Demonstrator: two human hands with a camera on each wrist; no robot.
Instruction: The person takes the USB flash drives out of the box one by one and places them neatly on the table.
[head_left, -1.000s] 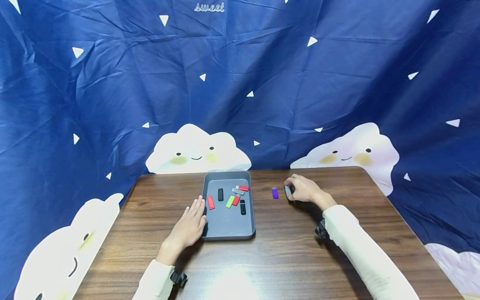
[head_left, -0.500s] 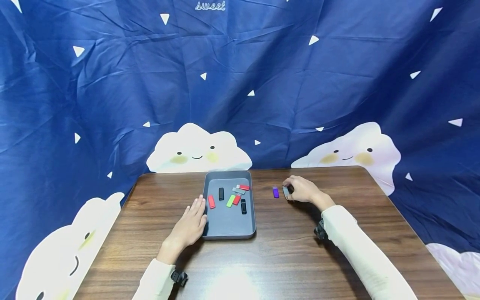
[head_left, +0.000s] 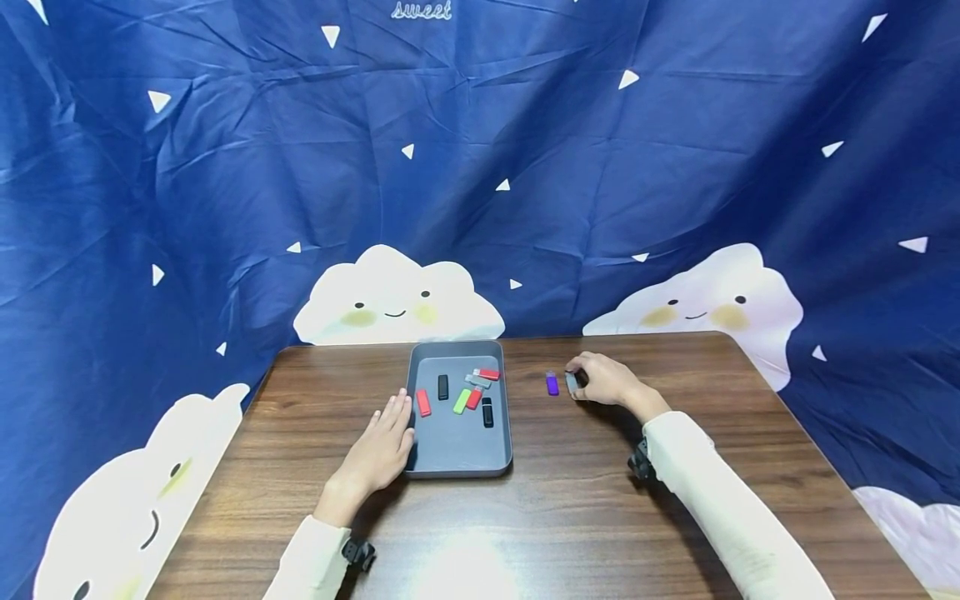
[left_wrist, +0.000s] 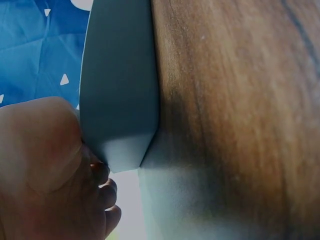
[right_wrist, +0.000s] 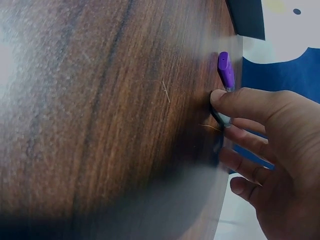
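My left hand [head_left: 378, 446] lies with straight fingers against the left wall of a grey tray [head_left: 459, 454]. In the left wrist view the tray's outer wall [left_wrist: 120, 75] is beside the palm side of the hand. Over on the right, my right hand [head_left: 609, 382] pinches a grey USB stick [head_left: 572, 385] between thumb and fingers, at the tabletop. The fingers partly cover this stick [right_wrist: 220, 119] in the right wrist view. Just left of it, a purple USB stick [head_left: 552, 384] lies flat on the table, apart from the hand.
Inside the tray lie several USB sticks, among them a green one [head_left: 462, 402], a black one [head_left: 487, 413] and a red one [head_left: 423, 403]. The wooden table [head_left: 600, 525] ends at a blue curtain [head_left: 450, 192] printed with clouds.
My right hand and the grey USB stick have shifted slightly left, toward the purple one. The left hand stays at the tray's wall.
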